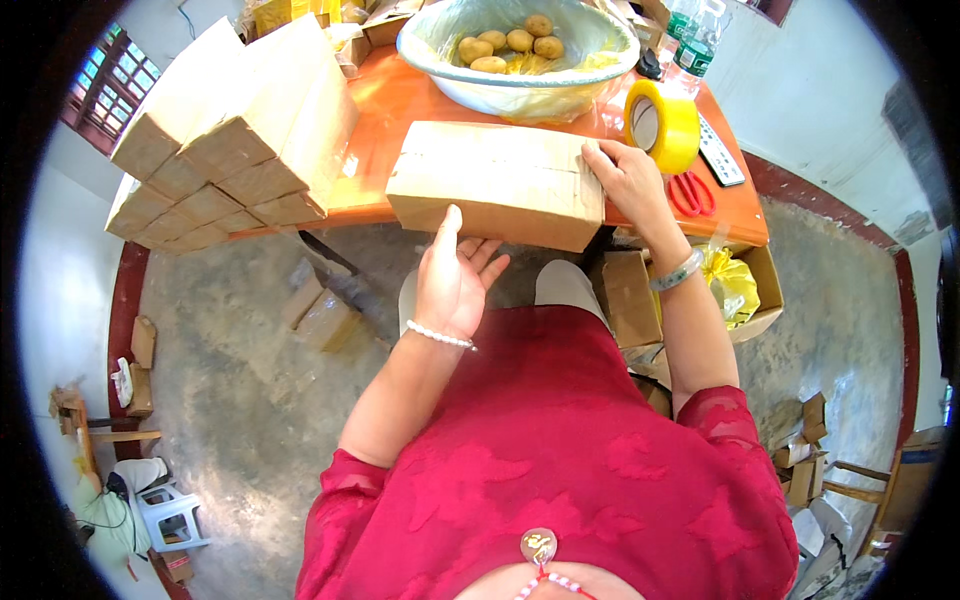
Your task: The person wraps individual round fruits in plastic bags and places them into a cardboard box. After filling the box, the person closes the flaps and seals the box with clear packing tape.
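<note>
A long closed cardboard box (495, 180) lies at the front edge of an orange table (382, 97), its near side jutting a little over the edge. My right hand (630, 176) rests on the box's right end, thumb on top. Below the near side, my left hand (457, 281) is spread palm up, its thumb pointing up by the box; whether it touches is unclear. A roll of yellow packing tape (679, 127) stands right of the box, with red-handled scissors (691, 193) in front and a white power strip (720, 154) beside them.
Stacked cardboard boxes (247, 142) fill the table's left side. Behind lies a plastic-lined basin (517, 79) holding several potatoes (520, 40). Plastic bottles (697, 41) stand at the back right. Under the table's right end is an open carton (626, 296) with a yellow bag (724, 281).
</note>
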The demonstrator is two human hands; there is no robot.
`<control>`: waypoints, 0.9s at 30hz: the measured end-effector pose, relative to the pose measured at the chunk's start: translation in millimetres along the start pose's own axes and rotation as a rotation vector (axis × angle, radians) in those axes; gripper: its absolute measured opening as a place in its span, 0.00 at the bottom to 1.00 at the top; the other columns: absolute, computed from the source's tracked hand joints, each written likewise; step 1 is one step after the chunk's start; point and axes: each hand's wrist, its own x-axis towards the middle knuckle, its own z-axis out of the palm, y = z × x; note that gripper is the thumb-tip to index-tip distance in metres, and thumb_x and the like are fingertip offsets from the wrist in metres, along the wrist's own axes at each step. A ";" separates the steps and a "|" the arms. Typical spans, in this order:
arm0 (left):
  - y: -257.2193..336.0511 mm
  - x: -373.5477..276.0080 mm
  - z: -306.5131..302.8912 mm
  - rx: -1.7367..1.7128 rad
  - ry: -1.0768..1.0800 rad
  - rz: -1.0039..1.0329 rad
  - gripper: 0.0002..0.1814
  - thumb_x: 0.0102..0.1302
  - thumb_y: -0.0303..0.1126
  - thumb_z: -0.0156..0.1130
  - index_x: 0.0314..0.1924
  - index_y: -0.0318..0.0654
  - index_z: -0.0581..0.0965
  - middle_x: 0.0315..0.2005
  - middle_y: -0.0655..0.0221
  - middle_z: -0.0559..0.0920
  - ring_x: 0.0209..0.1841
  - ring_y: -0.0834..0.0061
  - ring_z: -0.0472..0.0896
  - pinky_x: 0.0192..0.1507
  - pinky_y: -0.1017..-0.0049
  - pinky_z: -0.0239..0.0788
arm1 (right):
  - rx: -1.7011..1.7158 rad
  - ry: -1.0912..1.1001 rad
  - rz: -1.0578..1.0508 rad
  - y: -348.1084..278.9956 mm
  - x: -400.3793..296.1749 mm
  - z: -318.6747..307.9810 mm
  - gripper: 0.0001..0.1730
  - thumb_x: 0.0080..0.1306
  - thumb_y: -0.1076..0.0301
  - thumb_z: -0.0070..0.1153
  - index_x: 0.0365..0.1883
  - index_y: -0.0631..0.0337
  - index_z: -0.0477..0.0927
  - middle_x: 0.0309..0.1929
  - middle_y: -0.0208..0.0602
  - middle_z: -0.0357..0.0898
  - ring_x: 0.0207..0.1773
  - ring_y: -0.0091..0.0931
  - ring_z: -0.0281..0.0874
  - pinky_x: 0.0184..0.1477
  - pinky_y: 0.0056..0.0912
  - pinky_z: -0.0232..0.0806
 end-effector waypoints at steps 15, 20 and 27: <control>29.3 -16.5 0.1 1.106 -0.157 0.745 0.07 0.63 0.26 0.62 0.40 0.31 0.80 0.32 0.64 0.83 0.31 0.75 0.81 0.35 0.76 0.74 | -0.349 0.086 -0.606 -65.1 -22.9 -12.3 0.38 0.57 0.52 0.63 0.61 0.65 0.70 0.65 0.43 0.67 0.71 0.40 0.58 0.70 0.46 0.50; 69.5 9.5 25.9 1.899 -0.193 1.446 0.33 0.58 0.52 0.64 0.54 0.32 0.75 0.52 0.55 0.77 0.57 0.55 0.72 0.63 0.58 0.58 | -0.380 -0.143 -0.669 -67.1 -26.8 11.2 0.44 0.55 0.47 0.62 0.65 0.61 0.65 0.67 0.41 0.64 0.72 0.37 0.56 0.71 0.51 0.46; 78.3 24.3 3.5 2.119 -0.177 1.104 0.40 0.58 0.59 0.60 0.59 0.32 0.71 0.57 0.56 0.75 0.62 0.60 0.70 0.68 0.52 0.48 | -0.527 -0.155 -0.586 -49.1 -28.1 -0.5 0.38 0.54 0.53 0.65 0.60 0.62 0.69 0.64 0.38 0.68 0.69 0.34 0.61 0.69 0.52 0.49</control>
